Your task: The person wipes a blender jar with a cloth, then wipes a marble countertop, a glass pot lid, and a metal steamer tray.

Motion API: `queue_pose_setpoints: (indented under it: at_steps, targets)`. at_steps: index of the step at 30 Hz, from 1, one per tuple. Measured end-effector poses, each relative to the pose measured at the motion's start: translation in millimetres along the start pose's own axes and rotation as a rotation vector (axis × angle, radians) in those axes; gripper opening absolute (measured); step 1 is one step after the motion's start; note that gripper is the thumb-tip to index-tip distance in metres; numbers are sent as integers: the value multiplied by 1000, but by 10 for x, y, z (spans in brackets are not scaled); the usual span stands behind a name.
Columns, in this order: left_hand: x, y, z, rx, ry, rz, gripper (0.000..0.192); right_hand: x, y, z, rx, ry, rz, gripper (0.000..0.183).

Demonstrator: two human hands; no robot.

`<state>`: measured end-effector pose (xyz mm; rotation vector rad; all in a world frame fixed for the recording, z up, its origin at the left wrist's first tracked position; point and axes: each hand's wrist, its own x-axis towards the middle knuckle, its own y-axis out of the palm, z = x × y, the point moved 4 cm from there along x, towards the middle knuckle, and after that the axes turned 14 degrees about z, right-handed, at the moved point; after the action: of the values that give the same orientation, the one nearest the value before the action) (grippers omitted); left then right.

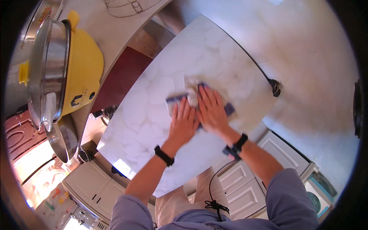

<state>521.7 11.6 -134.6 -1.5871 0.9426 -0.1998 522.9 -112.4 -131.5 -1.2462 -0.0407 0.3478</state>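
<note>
A pale cloth with dark blue bands (pixel 176 98) lies bunched on a white marbled tabletop (pixel 149 120), its edges blurred. My left hand (pixel 184 122) rests flat on the cloth's left part, fingers extended forward. Just to its right, my right hand (pixel 212 110) presses flat on the cloth's right part, with the hands nearly touching. Both palms face down, and whether any fold is pinched under them is hidden. Black bands circle both wrists, and a cable hangs from the device at the right one.
A yellow electric pot with a glass lid (pixel 83 66) stands on the counter at left, a wire rack (pixel 123 5) beyond it. A black power plug (pixel 275 87) lies at the tabletop's right corner. White cabinets (pixel 244 195) stand below. Part of a bare limb shows beyond the tabletop's far left edge.
</note>
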Motion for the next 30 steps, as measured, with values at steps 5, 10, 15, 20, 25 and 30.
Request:
queue_pose_setpoints:
  at_steps: [5, 10, 15, 20, 25, 30]
  targets:
    - [-308, 110, -100, -64, 32, 158, 53, -267, 3, 221, 65, -9, 151, 51]
    - [-14, -82, 130, 14, 23, 55, 53, 134, -138, 112, 23, -46, 69, 48]
    - [472, -308, 373, 79, -18, -57, 53, 673, -222, -154, -28, -41, -68, 46]
    - [1039, -501, 546, 81, -68, -214, 54, 1191, -368, -556, -116, -58, -205, 46]
    - [1643, -703, 620, 119, -110, -326, 54, 1598, -441, -1069, -262, -65, -364, 46]
    - [1894, -718, 569, 148, -93, -335, 55, 1547, -418, -1297, -272, 108, -436, 51]
